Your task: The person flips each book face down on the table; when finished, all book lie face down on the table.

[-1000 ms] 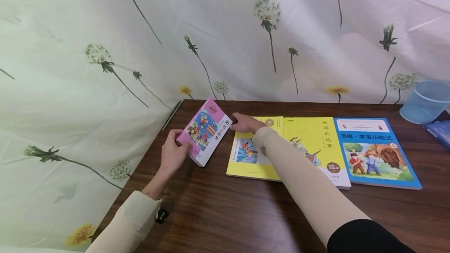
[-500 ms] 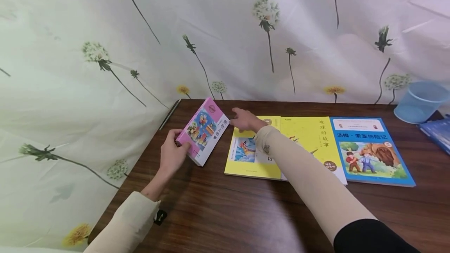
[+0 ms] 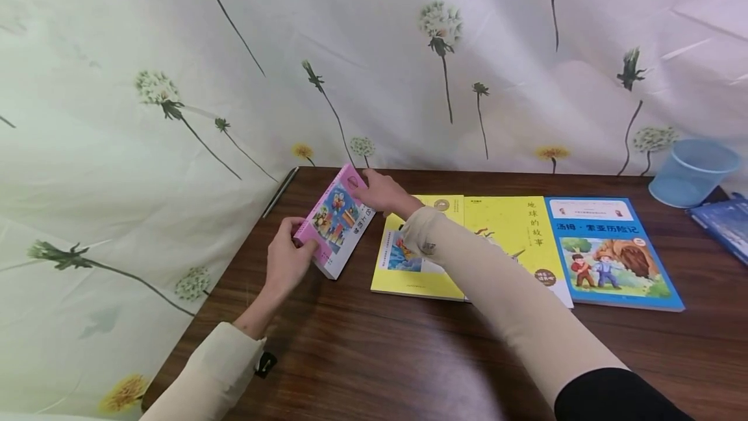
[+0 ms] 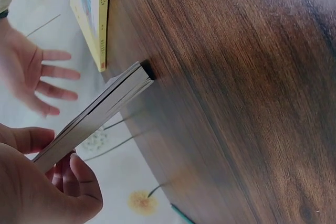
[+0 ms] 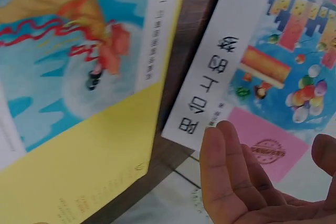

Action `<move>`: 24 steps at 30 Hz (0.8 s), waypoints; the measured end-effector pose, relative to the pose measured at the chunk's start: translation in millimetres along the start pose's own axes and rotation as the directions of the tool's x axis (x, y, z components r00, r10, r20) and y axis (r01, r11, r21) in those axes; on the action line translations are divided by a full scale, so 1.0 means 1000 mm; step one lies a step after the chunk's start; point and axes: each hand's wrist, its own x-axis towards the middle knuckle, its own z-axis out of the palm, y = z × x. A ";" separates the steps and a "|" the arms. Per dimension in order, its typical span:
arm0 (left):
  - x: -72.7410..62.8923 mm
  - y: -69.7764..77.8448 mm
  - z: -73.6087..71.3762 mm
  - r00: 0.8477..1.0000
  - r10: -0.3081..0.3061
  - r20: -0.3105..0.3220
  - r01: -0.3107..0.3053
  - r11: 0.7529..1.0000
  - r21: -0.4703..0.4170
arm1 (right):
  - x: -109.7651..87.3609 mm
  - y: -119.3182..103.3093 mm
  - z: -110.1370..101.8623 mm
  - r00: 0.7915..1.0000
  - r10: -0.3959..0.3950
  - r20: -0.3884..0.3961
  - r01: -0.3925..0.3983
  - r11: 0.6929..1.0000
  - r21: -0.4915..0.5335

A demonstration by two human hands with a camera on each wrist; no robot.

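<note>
My left hand pinches the lower left corner of a pink and white book, thumb on its front cover. The book is held tilted, one lower edge at or near the tabletop. In the left wrist view, its page block shows between thumb and fingers. My right hand is at the book's upper right corner, covering part of the cover in the head view. Its fingers are extended and the thumb stands apart; whether they touch the cover I cannot tell. Below that hand lies a yellow book, partly hidden by my sleeve.
Another yellow book and a blue book lie in a row on the brown table. A blue bin and a dark blue book are at the far right. A dandelion-print curtain hangs behind.
My right hand has moved left from above the yellow book to the pink book's upper right corner. The left hand keeps its hold. The head view has shifted slightly.
</note>
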 end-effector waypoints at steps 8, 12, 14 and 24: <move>-0.007 0.005 0.004 0.998 0.055 0.011 -0.055 0.998 0.027 | -0.009 -0.012 0.006 1.000 -0.001 -0.016 0.002 0.998 0.055; -0.010 0.008 0.005 0.996 0.079 0.029 -0.080 0.995 0.055 | -0.015 -0.021 0.006 0.999 0.031 -0.033 -0.028 0.997 0.067; -0.011 0.010 0.006 0.996 0.082 0.038 -0.084 0.995 0.062 | -0.018 -0.025 0.006 0.998 0.050 -0.040 -0.047 0.997 0.063; -0.015 0.013 0.008 0.990 0.125 0.072 -0.133 0.985 0.108 | -0.021 -0.038 0.008 0.990 0.114 -0.086 -0.105 0.989 0.107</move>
